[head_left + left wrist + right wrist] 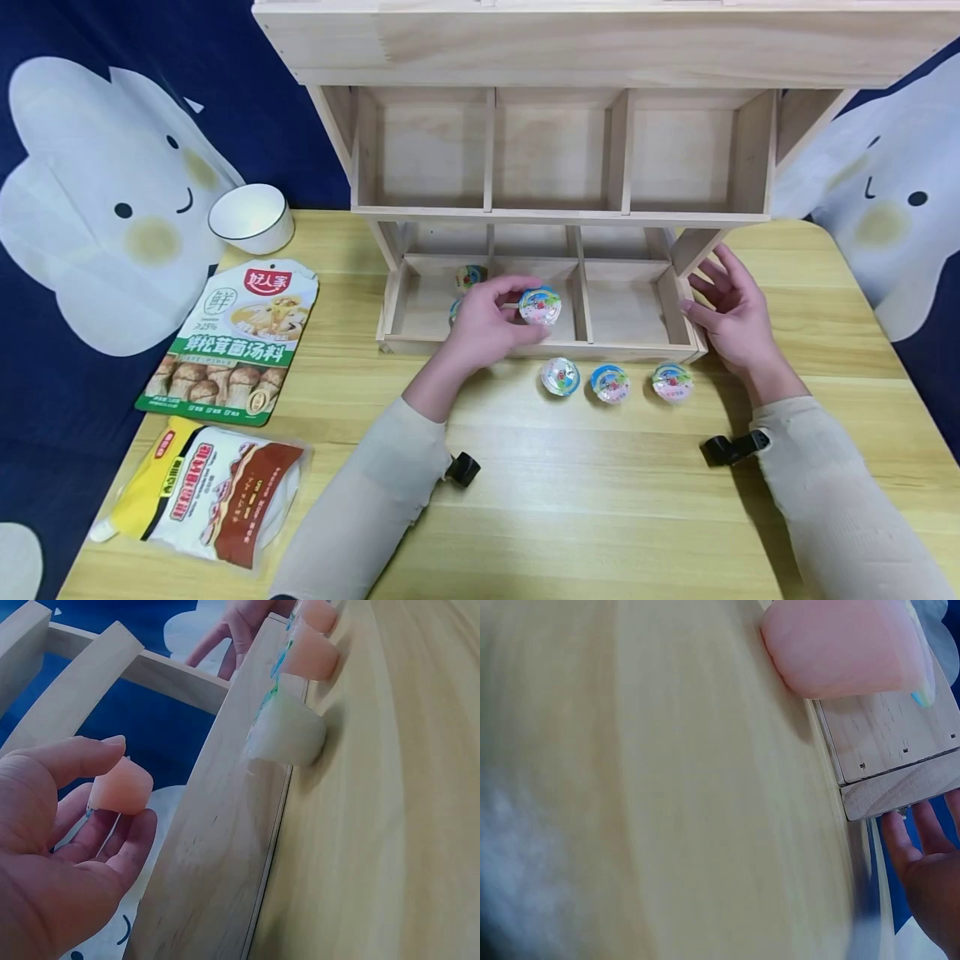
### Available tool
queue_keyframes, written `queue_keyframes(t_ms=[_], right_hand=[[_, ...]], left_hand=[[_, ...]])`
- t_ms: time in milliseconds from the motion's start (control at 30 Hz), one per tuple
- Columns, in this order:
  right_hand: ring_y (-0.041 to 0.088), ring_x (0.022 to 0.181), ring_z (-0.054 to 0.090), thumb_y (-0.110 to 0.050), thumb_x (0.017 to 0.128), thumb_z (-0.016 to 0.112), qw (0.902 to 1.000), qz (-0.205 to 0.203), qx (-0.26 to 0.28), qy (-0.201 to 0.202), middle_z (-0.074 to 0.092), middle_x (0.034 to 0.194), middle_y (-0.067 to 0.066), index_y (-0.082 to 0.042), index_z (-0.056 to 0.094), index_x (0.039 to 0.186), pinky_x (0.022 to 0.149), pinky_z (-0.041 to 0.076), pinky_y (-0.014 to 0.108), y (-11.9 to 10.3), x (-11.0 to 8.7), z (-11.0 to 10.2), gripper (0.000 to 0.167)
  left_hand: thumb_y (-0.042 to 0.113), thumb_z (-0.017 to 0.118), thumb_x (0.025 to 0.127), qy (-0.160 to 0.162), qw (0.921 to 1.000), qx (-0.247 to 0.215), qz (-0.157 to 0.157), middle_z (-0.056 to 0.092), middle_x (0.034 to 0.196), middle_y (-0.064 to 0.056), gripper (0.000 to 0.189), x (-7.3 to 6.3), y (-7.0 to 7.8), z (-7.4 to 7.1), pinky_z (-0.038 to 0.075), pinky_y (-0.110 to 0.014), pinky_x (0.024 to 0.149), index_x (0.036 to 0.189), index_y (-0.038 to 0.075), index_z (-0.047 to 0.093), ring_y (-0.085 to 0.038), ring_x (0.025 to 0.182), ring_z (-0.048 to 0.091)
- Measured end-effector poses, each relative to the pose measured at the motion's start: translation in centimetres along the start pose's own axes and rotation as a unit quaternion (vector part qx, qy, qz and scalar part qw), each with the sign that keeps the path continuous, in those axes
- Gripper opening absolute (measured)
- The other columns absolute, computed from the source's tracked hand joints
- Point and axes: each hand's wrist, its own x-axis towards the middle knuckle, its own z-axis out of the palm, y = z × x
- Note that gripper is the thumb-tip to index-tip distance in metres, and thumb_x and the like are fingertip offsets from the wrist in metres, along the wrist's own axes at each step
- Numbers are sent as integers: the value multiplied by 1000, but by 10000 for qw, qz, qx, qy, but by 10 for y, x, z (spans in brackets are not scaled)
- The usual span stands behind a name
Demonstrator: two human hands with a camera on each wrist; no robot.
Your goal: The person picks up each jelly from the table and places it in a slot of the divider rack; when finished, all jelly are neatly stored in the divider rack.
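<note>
My left hand (487, 323) pinches a jelly cup (540, 306) between thumb and fingers, over the lower tier's middle compartment. Its pink body (124, 786) shows in the left wrist view, held above the front board. Behind that hand, jelly cups (470, 277) sit in the left compartment, one partly hidden. My right hand (731, 312) touches the right side of the wooden shelf (645, 350), fingers extended along it. In front of the shelf stand a whitish jelly cup (560, 377) and two pink ones, a middle cup (610, 384) and a right cup (672, 382).
The shelf's upper tier (558, 214) overhangs the lower one, with a wide top board (600, 50) above. At the left lie a soup seasoning pouch (232, 342) and a yellow, white and brown bag (206, 492). A white bowl (253, 218) stands behind them on the table (570, 508).
</note>
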Motion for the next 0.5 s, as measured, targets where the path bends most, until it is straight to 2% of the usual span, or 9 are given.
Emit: queue_keyframes(t_ms=[133, 333, 500], right_hand=[[25, 124, 56, 37, 78, 48, 10000, -48, 28, 9, 47, 148, 20, -11, 41, 153, 97, 48, 25, 1, 0, 1, 89], [26, 123, 56, 38, 77, 47, 9999, -127, 100, -2, 47, 147, 22, -9, 41, 152, 98, 48, 27, 2, 1, 1, 89], [25, 122, 57, 38, 77, 47, 9999, -140, 69, 3, 48, 146, 21, -9, 42, 152, 98, 48, 27, 3, 0, 0, 89]], left_hand=[[-13, 82, 72, 42, 10000, 30, -39, 64, 112, -12, 57, 11, -1, 4, 58, -31, 80, 124, 0, 65, -26, 95, 66], [-7, 84, 73, 93, 9984, 522, -206, 65, 114, -7, 56, 24, -5, 8, 56, -27, 82, 125, 4, 67, -22, 101, 63], [-7, 85, 72, 81, 9973, 605, -412, 67, 112, -6, 59, 34, -9, 12, 55, -26, 82, 127, 5, 67, -21, 102, 62]])
